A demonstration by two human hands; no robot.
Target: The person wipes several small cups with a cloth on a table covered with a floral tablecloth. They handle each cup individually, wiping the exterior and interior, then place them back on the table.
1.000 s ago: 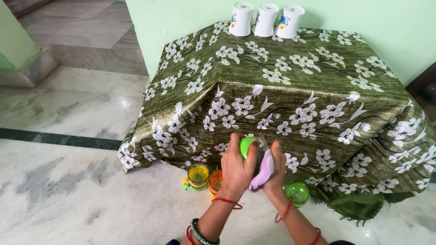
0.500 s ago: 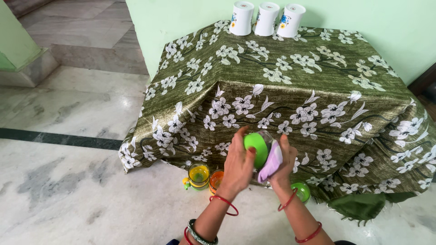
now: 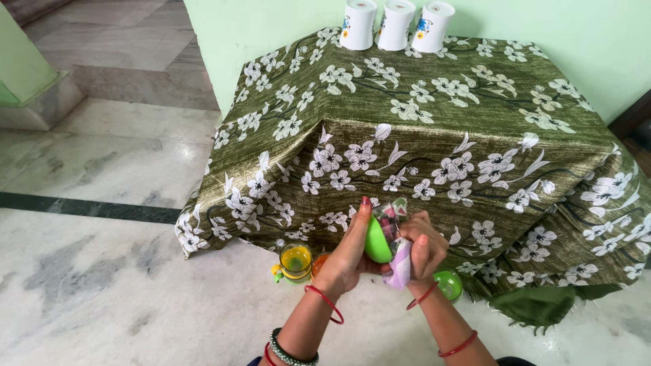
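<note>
Head view. Left hand (image 3: 346, 261) is raised in front of the draped table edge, palm turned toward the right, fingers stretched nearly straight; it presses flat against the green base of a small clear glass jar (image 3: 381, 234). Fingers are not curled around the jar, so this is a flat support, not a closed grasp. Right hand (image 3: 424, 247) is curled with thumb and fingers wrapped on a pale lilac cloth (image 3: 400, 266), which lies against the jar's side and hangs a little below it. The jar is tilted on its side in the air between both hands, green base facing left.

On the marble floor (image 3: 102, 291) just beneath the hands: a yellow-filled glass jar (image 3: 296, 261), an orange jar (image 3: 320, 264) touching it and partly hidden by the left wrist, and a green lid-like jar top (image 3: 448, 285) behind the right wrist. A green floral cloth (image 3: 434, 135) covers the table; three white cups (image 3: 396, 24) stand upturned at its far edge against the green wall.
</note>
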